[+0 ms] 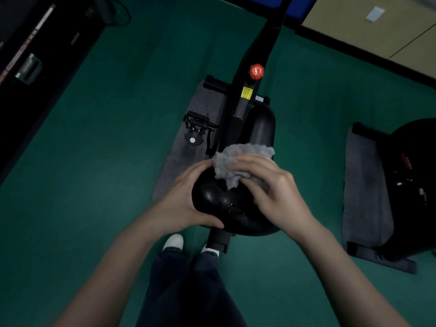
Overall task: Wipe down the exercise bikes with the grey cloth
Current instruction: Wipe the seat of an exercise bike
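Note:
A black exercise bike (256, 67) stands on a grey mat (186, 147) in the middle of the green floor. Its glossy black saddle (219, 199) is right below me. My left hand (186, 199) grips the saddle's left side, thumb along the rear edge. My right hand (271, 185) holds the crumpled grey cloth (238, 159) against the front right part of the saddle, fingers curled over it. A red knob (256, 71) and a yellow label (246, 93) sit on the frame. A black pedal (198, 125) sticks out on the left.
A second black exercise bike (410, 185) on its own grey mat (363, 192) stands at the right. Dark equipment (35, 62) lines the left edge. A beige floor section (377, 24) lies at the back right. My legs and white shoes (174, 241) are below the saddle.

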`<state>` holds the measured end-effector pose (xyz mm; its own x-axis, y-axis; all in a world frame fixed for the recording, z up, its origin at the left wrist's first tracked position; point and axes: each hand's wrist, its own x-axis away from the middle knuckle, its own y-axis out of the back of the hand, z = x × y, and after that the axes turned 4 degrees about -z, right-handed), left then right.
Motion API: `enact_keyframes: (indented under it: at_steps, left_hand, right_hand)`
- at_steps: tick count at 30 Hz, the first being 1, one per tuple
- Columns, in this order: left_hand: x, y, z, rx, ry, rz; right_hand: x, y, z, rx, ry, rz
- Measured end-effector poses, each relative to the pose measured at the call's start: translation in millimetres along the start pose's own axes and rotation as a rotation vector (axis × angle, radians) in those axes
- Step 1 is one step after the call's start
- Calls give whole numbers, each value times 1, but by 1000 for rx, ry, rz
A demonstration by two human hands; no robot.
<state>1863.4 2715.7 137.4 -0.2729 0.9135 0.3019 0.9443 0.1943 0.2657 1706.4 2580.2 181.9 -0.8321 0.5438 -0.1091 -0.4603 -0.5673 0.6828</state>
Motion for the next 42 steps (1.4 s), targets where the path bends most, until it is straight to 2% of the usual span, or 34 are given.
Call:
enact_keyframes:
  at_steps: [7, 17, 25, 31, 37, 42]
  left_hand:
    - [1, -1, 1, -5, -3, -13]
    - [0, -4, 3, 32, -32, -28]
    - [2, -4, 0, 32, -21, -27]
    - [3, -3, -2, 23, -17, -35]
    - [4, -5, -6, 53, -6, -44]
    - [5, -4, -8, 56, 11, -42]
  right_hand:
    - [19, 1, 0, -48, -169, -261]
    - [2, -6, -1, 33, -220, -333]
    - [34, -7, -7, 79, -144, -355]
    - [22, -1, -12, -7, -319, -521]
    - [52, -6, -9, 14, -219, -423]
    - [34, 10, -29, -71, -451, -540]
